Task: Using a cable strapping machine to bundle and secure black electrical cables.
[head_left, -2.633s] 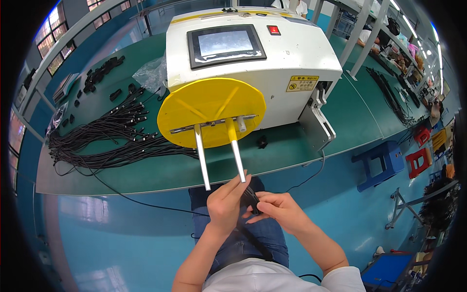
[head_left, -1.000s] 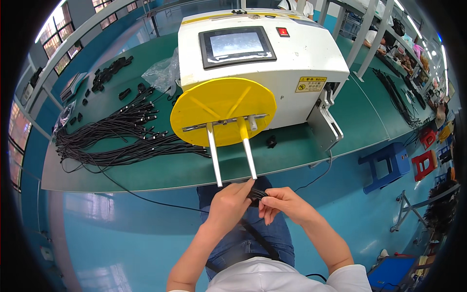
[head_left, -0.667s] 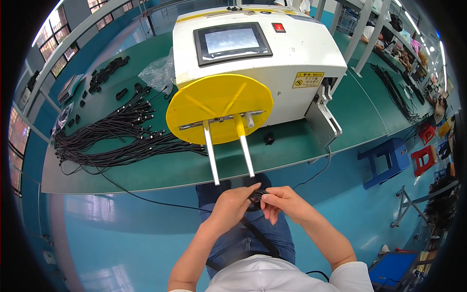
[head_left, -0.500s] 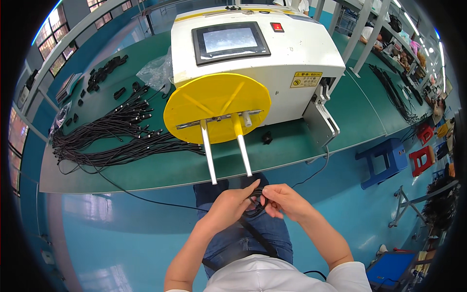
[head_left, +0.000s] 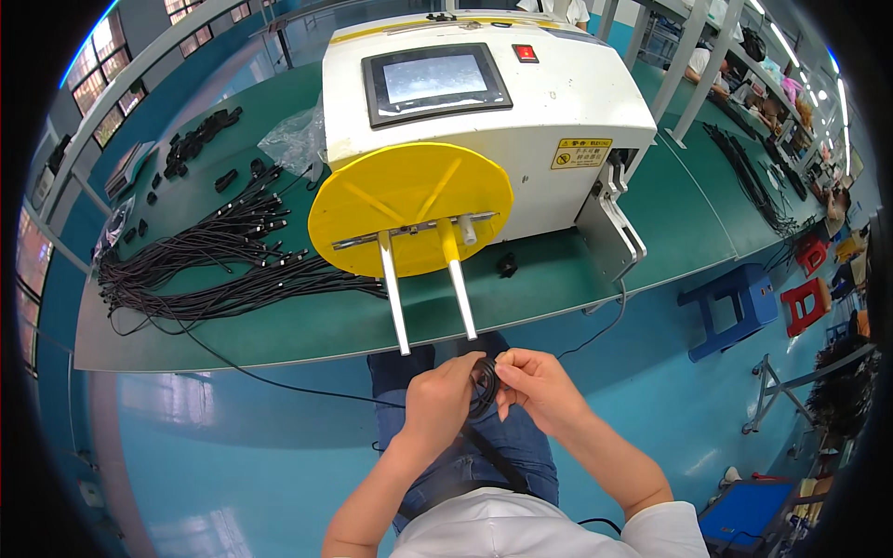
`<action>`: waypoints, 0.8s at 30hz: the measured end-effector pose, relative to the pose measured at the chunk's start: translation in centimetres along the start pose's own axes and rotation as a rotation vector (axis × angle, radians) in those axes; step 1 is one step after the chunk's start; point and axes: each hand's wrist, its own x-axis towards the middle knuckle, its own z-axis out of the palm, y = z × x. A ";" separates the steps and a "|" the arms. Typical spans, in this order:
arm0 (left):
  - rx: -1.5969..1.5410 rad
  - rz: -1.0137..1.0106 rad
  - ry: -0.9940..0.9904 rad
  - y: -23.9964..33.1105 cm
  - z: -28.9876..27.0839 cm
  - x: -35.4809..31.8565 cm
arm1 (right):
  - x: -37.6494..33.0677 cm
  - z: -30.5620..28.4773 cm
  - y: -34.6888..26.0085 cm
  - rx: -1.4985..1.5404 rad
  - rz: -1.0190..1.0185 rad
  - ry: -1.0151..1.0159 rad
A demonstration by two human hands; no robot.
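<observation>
A small coil of black cable (head_left: 483,389) is held upright over my lap. My left hand (head_left: 439,398) wraps round its left side, its fingers partly hidden behind the loops. At the coil's right edge, my right hand (head_left: 535,383) pinches the cable between thumb and forefinger, the other fingers curled. A long strand of cable runs from the table to my left hand. Just beyond my hands, the two metal rods (head_left: 460,286) of a yellow disc (head_left: 372,181) point toward me with nothing wound on them. The disc sits on the front of a white machine (head_left: 544,98).
A large bundle of black cables (head_left: 200,260) lies on the green table (head_left: 279,339) left of the disc. Black clips (head_left: 197,138) and a clear plastic bag (head_left: 296,139) lie behind it. A metal bracket (head_left: 616,237) juts from the machine's right. Blue stool (head_left: 730,312) at right.
My left hand has turned and closed further round the coil, which now shows as a tighter ring. The right hand has shifted slightly left, still pinching. The view has moved a little.
</observation>
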 end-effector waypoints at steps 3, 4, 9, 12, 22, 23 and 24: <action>-0.076 -0.083 0.038 0.7 -0.2 0.1 | -0.1 0.5 0.9 0.050 -0.093 0.012; -0.115 -0.125 0.058 0.8 -0.3 0.2 | -0.1 0.7 1.1 0.059 -0.119 0.020; -0.052 -0.045 0.066 0.4 -0.9 0.6 | 0.2 0.8 0.5 -0.003 -0.076 0.048; 0.037 -0.011 -0.184 0.4 -2.3 1.2 | 0.5 0.1 -0.4 -0.131 0.007 0.032; -0.425 -0.182 -0.076 1.1 -3.6 0.4 | -0.2 -1.1 -1.0 0.149 -0.085 0.087; -0.279 -0.079 -0.101 0.9 -3.5 0.3 | -0.2 -1.0 -1.0 0.139 -0.092 0.088; -0.132 0.023 -0.125 0.8 -3.5 0.2 | -0.2 -1.0 -0.9 0.129 -0.098 0.090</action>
